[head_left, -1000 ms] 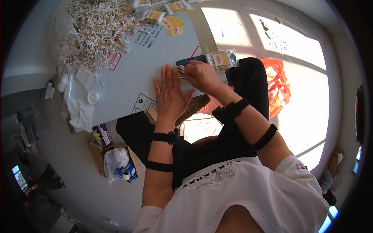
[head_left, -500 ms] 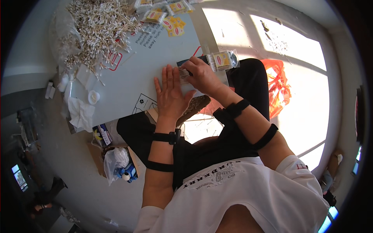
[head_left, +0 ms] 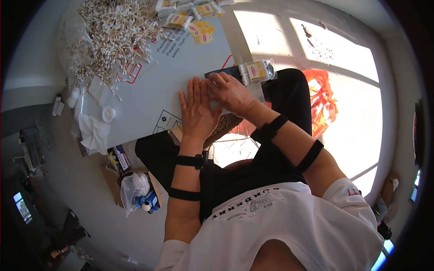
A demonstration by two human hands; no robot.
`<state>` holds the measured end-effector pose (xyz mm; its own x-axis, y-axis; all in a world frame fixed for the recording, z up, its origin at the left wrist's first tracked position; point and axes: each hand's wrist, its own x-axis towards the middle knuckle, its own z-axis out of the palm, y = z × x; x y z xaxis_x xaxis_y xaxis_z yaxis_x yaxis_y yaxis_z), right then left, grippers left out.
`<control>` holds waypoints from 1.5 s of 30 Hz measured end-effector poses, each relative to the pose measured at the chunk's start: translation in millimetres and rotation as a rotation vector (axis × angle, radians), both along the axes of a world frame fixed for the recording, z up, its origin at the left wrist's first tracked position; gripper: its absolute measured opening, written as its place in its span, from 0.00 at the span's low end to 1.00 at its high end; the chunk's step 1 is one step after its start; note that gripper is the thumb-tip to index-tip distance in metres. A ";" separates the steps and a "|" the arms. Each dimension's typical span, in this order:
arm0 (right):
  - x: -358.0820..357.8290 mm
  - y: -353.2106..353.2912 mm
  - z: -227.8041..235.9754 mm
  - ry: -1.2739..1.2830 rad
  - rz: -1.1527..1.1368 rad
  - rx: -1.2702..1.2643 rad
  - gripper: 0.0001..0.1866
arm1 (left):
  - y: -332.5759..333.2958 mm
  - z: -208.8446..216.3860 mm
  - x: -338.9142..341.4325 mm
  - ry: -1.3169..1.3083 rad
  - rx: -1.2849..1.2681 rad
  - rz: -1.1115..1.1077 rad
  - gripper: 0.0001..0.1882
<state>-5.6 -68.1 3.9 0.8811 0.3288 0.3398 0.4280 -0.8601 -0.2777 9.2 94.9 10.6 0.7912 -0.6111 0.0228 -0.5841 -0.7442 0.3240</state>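
My left hand [head_left: 195, 110] lies flat on the grey board [head_left: 149, 97], fingers stretched out and the thumb angled toward my right hand. Close beside it, my right hand [head_left: 229, 92] is curled with bent fingers at the left index finger. Whatever lies under those fingers is hidden. A filled clear pack of cotton swabs [head_left: 257, 71] with a yellow label rests just right of my right hand, on a dark flat piece [head_left: 230, 71]. At the far left of the board, a large heap of loose cotton swabs [head_left: 120, 34] spills out of clear plastic.
Several filled swab packs [head_left: 178, 20] and loose yellow labels [head_left: 202, 34] lie at the far edge. A small white round container [head_left: 108, 114] and crumpled tissue [head_left: 95, 131] sit at left. A red plastic bag [head_left: 320, 104] is on the floor at right, an open cardboard box [head_left: 113, 185] at lower left.
My right hand has shifted slightly left and down, closer to my left hand, and now covers the row of cotton swabs that showed between them. My left hand stays flat.
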 end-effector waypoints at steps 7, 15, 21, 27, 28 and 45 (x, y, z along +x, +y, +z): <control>-3.3 -0.4 3.4 0.006 -0.004 -0.054 0.22 | 2.6 -0.8 2.1 -0.022 -0.014 -0.042 0.41; -5.3 4.1 3.2 -0.005 -0.081 -0.089 0.21 | 4.7 -1.5 -1.6 -0.046 0.063 -0.015 0.40; 4.2 -6.5 -17.1 -0.017 -0.235 0.608 0.14 | 0.7 3.2 -1.3 -0.019 0.042 -0.035 0.44; 15.2 2.4 1.5 0.235 -0.393 0.524 0.13 | 4.9 -2.7 -2.0 -0.064 0.032 -0.042 0.43; 15.2 2.1 1.1 0.233 -0.392 0.521 0.13 | 4.1 -1.9 -1.6 -0.066 0.029 -0.042 0.43; -4.0 0.7 -4.7 0.023 -0.245 0.152 0.22 | -7.1 -2.8 1.0 -0.017 0.008 -0.032 0.43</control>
